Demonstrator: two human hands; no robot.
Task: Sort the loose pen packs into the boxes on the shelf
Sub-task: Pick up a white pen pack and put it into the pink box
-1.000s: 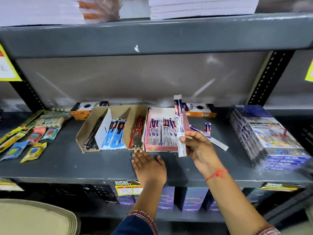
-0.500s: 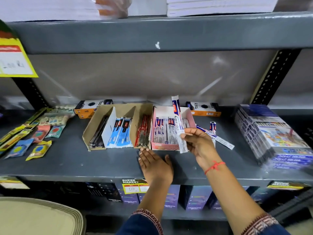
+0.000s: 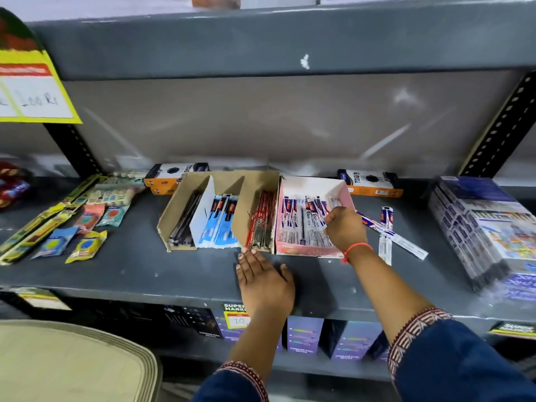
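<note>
Grey metal shelf [image 3: 121,271], seen from above and in front. Near the middle, a brown cardboard box [image 3: 185,207] w/ dividers: dark pens in its left slot, blue packs [image 3: 222,224] in the next, red packs [image 3: 261,221] in the right one. Touching its right side, a pink box [image 3: 311,252] holding white-and-blue pen packs [image 3: 298,227] laid lengthwise.

R hand [image 3: 345,227] reaches into the right part of the pink box, fingers curled down onto the packs there; fingers together on a pack, as far as it shows, though the grip itself is hidden under the knuckles. Red thread on that wrist.

L hand [image 3: 265,282] lies flat, palm down, fingers together and straight, on the shelf near the front edge; fingertips touch the front of the cardboard box at the red-pack slot. It holds nothing.

Two loose pen packs [image 3: 388,236] lie crossed on the shelf just right of the pink box, outside any box.

Toward the back edge: two orange-and-black boxes, one [image 3: 171,177] behind the cardboard box, one [image 3: 372,184] behind the pink one. Right end: a wrapped stack of blue colour-set packs [image 3: 487,227]. Left end: small sachets and long yellow strips [image 3: 43,227], loose. Yellow price tag [image 3: 32,91] hangs upper left.
</note>
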